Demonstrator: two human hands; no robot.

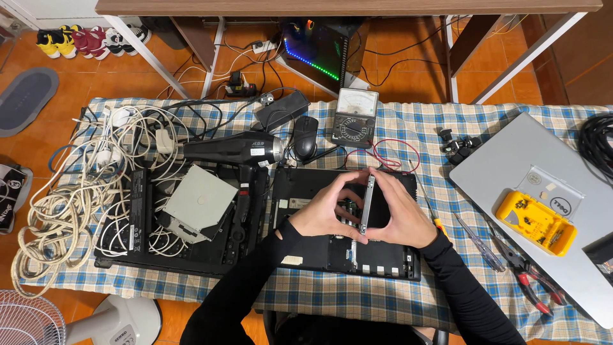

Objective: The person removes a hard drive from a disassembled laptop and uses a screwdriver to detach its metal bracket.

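Both hands hold a flat silver drive on edge, upright above the open black laptop base on the checked cloth. My left hand grips its left face and my right hand its right face, fingertips meeting at the top. Circuit parts of the laptop base show between the palms. Black sleeves cover both forearms.
A black hair dryer and a silver optical drive lie on another opened laptop at left, beside tangled white cables. A multimeter and mouse sit behind. At right lie a silver laptop, yellow bit case, screwdriver and red pliers.
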